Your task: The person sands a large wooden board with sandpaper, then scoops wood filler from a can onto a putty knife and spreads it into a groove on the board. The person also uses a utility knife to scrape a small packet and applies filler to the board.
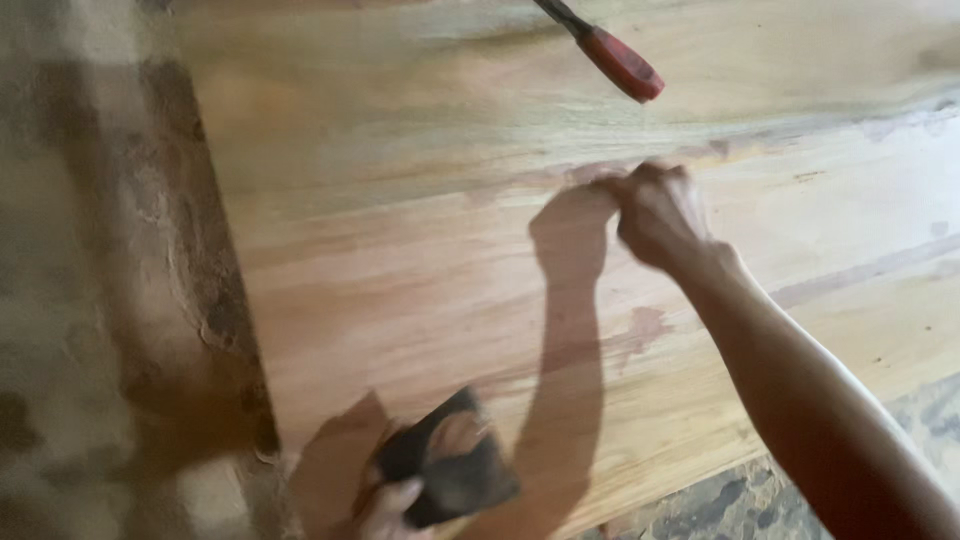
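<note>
Left grip [395, 500] is clamped on a dark sanding pad [450, 470] at the near edge of the wooden board [400, 250]. Right grip [660, 212], fingers bunched together, presses on the board's middle. Beyond it lies a red-handled tool [620, 62]. Dusty floor [90, 300] borders the board's left edge

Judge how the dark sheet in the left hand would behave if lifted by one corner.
The dark sheet curves over the left hand, so it is probably thin, light and floppy. It would likely droop, not roll, and drag rather than slide across the wooden board.
</note>
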`<action>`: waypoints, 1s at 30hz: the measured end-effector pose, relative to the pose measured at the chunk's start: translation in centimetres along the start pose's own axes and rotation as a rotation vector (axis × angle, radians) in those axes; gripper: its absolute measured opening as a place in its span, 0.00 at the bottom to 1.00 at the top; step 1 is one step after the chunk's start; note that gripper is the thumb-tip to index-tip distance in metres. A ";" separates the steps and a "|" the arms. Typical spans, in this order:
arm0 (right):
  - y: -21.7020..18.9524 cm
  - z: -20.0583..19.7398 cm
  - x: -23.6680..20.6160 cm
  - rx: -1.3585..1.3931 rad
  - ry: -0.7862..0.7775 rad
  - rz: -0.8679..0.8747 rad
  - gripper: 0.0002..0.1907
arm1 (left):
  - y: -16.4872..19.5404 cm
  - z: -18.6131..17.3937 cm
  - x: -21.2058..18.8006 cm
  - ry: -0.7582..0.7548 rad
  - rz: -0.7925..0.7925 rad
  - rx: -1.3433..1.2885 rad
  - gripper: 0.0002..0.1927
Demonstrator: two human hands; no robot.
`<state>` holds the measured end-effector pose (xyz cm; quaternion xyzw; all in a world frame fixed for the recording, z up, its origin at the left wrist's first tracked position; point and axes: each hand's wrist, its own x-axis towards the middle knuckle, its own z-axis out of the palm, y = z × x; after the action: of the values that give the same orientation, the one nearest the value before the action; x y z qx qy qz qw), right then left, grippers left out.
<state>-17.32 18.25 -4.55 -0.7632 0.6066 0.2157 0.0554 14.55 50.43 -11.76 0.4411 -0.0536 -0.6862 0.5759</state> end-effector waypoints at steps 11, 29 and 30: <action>-16.2 -2.4 -0.8 0.251 0.155 -0.024 0.25 | 15.4 0.2 10.1 -0.363 -0.258 -0.168 0.23; -29.7 -3.8 -0.4 0.313 0.410 -0.271 0.26 | 27.7 -16.1 8.9 -0.179 -0.208 -0.253 0.27; -32.1 -2.7 0.1 0.244 0.472 -0.326 0.26 | 27.6 -15.9 8.6 -0.118 -0.263 -0.249 0.29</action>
<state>13.87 25.47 -7.84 -0.8671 0.4938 -0.0534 0.0382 46.16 41.00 -10.04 0.3284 0.0561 -0.7816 0.5274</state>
